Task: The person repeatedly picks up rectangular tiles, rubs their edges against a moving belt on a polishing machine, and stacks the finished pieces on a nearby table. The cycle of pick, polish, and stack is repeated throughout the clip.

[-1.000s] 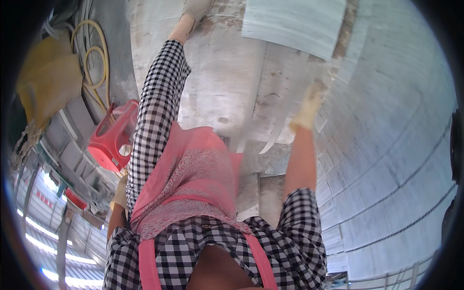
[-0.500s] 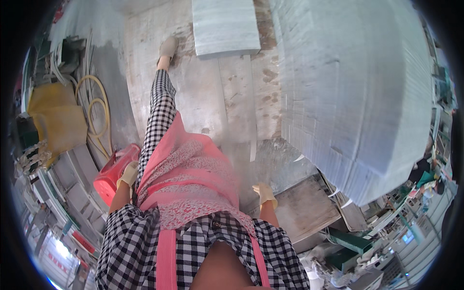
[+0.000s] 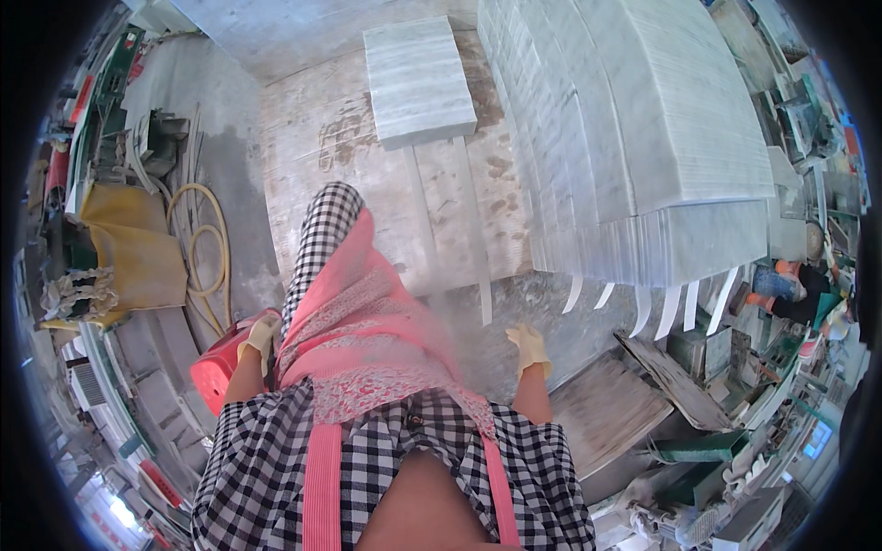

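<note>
My left hand (image 3: 262, 337), in a cream glove, hangs at my side next to a red plastic stool-like thing (image 3: 219, 375). Its fingers are partly turned away, and I cannot tell whether they touch the red plastic. On the other side, my right hand (image 3: 530, 350), gloved the same way, is held low over the grey floor with fingers loosely spread and nothing in them. Ahead, a short stack of grey-white slabs (image 3: 418, 81) lies on a stained board (image 3: 367, 216), pale straps running out from under it. A pink apron (image 3: 363, 321) covers my front.
A tall block of stacked grey-white slabs (image 3: 643, 119) stands to the right, white straps (image 3: 669, 312) hanging from its near edge. Worn boards (image 3: 602, 404) lie at the lower right. A yellow hose (image 3: 220, 248) and yellow sheet (image 3: 138, 257) are at left. Another person (image 3: 781, 285) is far right.
My stretched-out foot has gone from view and the knee is now bent. The small stack sits lower in the picture, and the tall stack's near edge and straps show more. Both hands remain low.
</note>
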